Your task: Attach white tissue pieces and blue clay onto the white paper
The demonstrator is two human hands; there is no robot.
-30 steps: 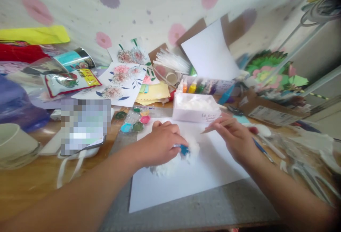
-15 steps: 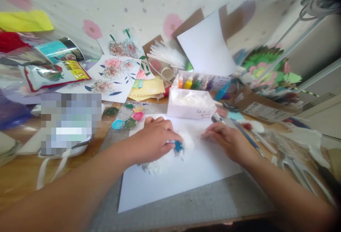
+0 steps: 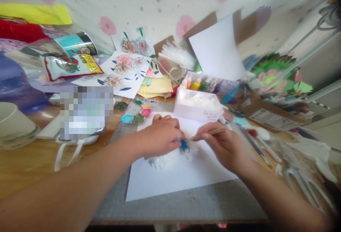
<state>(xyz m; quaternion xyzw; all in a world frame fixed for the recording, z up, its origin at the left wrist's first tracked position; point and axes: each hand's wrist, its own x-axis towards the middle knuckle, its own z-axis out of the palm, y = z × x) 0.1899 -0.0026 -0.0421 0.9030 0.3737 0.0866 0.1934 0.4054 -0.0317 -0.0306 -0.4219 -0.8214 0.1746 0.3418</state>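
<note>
Fluffy white wad of cotton wool (image 3: 170, 159), stained bright blue at its right end (image 3: 184, 145), lying on a white sheet of paper (image 3: 186, 175) toward the near edge of the desk (image 3: 32, 164), over a grey cutting mat (image 3: 176, 207). Left hand (image 3: 160, 138) curled down over the wad, fingertips pressing beside the blue patch. Right hand (image 3: 226, 145) pinching a thin wooden stick (image 3: 209, 133), tip pointed at the blue spot and seemingly touching it. Just beyond the paper, a white rectangular cardboard box (image 3: 198, 109), open on top and filled with more white cotton. Behind that box, a row of small squeeze bottles of paint (image 3: 199, 84) in orange, yellow, green and purple, standing in a pale carton. Left of the box, a clear plastic palette (image 3: 134, 113) with round wells holding blue, green, pink and yellow paint. At the left edge of the desk, a stack of pale cups (image 3: 12, 125), contents out of sight. Toward the far edge, flower paintings on white cards (image 3: 122, 74) and a bundle of clear plastic straws (image 3: 177, 56). At the right edge, metal scissors (image 3: 306, 184), blurred.
</note>
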